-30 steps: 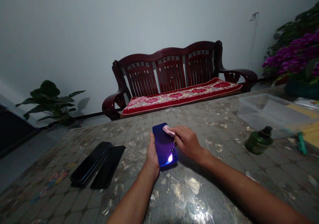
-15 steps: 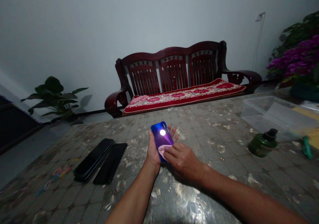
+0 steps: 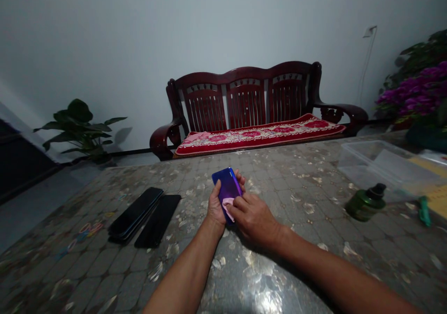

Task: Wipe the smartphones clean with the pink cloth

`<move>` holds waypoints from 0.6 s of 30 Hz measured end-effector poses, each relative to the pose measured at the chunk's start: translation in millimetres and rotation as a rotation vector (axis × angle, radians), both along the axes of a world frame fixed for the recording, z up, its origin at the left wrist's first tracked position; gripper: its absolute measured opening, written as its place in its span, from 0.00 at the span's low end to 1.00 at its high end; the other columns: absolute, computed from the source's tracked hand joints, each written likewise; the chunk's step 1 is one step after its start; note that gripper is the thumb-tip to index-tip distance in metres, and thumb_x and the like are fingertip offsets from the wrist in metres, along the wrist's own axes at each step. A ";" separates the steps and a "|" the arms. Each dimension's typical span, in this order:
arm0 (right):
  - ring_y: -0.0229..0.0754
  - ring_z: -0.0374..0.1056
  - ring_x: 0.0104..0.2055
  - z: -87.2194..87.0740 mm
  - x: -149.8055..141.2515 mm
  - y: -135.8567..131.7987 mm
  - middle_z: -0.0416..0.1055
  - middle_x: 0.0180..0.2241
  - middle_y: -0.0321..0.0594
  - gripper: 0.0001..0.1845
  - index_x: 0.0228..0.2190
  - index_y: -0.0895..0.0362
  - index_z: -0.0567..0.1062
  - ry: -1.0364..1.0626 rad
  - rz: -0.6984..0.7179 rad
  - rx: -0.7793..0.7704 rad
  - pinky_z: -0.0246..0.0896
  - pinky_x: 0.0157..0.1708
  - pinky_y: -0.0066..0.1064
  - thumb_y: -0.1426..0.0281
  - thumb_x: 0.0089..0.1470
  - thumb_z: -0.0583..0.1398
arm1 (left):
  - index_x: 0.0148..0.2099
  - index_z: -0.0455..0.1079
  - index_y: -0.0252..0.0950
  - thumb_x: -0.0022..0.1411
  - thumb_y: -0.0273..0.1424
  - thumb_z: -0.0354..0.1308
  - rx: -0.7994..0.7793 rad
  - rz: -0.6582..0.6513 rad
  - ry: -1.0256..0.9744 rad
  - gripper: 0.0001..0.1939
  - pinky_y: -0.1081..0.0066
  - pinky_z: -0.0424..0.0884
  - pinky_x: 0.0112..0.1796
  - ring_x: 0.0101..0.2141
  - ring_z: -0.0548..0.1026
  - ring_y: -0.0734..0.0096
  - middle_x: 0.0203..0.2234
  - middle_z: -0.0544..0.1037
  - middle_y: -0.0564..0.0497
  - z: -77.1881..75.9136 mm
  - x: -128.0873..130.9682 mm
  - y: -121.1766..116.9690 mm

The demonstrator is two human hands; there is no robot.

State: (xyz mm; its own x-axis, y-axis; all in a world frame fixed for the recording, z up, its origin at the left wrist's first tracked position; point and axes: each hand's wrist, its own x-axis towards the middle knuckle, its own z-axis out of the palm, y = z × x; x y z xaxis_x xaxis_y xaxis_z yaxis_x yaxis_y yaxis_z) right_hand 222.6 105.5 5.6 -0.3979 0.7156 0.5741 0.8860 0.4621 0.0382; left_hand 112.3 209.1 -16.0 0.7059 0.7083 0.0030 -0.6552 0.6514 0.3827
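In the head view, the phone (image 3: 226,186) has a glossy back shading from deep blue to violet, with a bright purple streak down one long edge and a small pale mark near its far end. It lies tilted in the left hand (image 3: 217,207), whose thumb laps over one edge while its other fingertips curl up beyond the opposite edge. The right hand (image 3: 254,218) pinches a pink cloth (image 3: 228,204) between its fingers, pressed against the phone's near end.
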 end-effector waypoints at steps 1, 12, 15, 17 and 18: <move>0.47 0.62 0.38 -1.8 0.4 -2.3 0.71 0.36 0.45 0.12 0.46 0.60 0.75 -0.017 0.022 0.009 0.54 0.36 0.37 0.70 0.62 0.60 | 0.64 0.66 0.32 0.66 0.39 0.58 0.016 0.011 0.000 0.28 0.65 0.73 0.49 0.45 0.80 0.61 0.46 0.81 0.42 0.9 -1.1 0.5; 0.47 0.64 0.37 -17.7 4.2 -12.0 0.74 0.37 0.48 0.16 0.52 0.60 0.74 0.046 -0.252 0.056 0.55 0.35 0.37 0.71 0.64 0.58 | 0.58 0.72 0.40 0.59 0.37 0.65 0.073 0.095 -0.059 0.24 0.54 0.67 0.58 0.50 0.78 0.59 0.45 0.82 0.48 2.1 -3.2 1.9; 0.47 0.64 0.36 -24.2 -4.7 -14.5 0.74 0.37 0.47 0.16 0.51 0.60 0.75 0.061 -0.228 0.036 0.55 0.35 0.37 0.72 0.63 0.58 | 0.57 0.72 0.40 0.60 0.38 0.63 0.081 0.123 -0.054 0.23 0.53 0.67 0.57 0.49 0.78 0.59 0.44 0.82 0.48 1.5 -4.9 5.7; 0.46 0.64 0.37 -26.6 -7.1 -15.3 0.74 0.37 0.47 0.16 0.52 0.60 0.74 0.063 -0.202 0.036 0.55 0.35 0.37 0.72 0.63 0.58 | 0.58 0.72 0.41 0.60 0.38 0.62 0.089 0.145 -0.068 0.23 0.55 0.69 0.56 0.49 0.78 0.60 0.45 0.82 0.49 1.4 -6.4 8.7; 0.46 0.64 0.37 -26.9 -7.0 -15.2 0.74 0.38 0.47 0.17 0.52 0.60 0.74 0.064 -0.199 0.039 0.55 0.35 0.37 0.73 0.63 0.58 | 0.58 0.71 0.41 0.61 0.39 0.62 0.094 0.155 -0.072 0.23 0.55 0.69 0.55 0.49 0.78 0.60 0.45 0.82 0.49 1.3 -7.0 9.9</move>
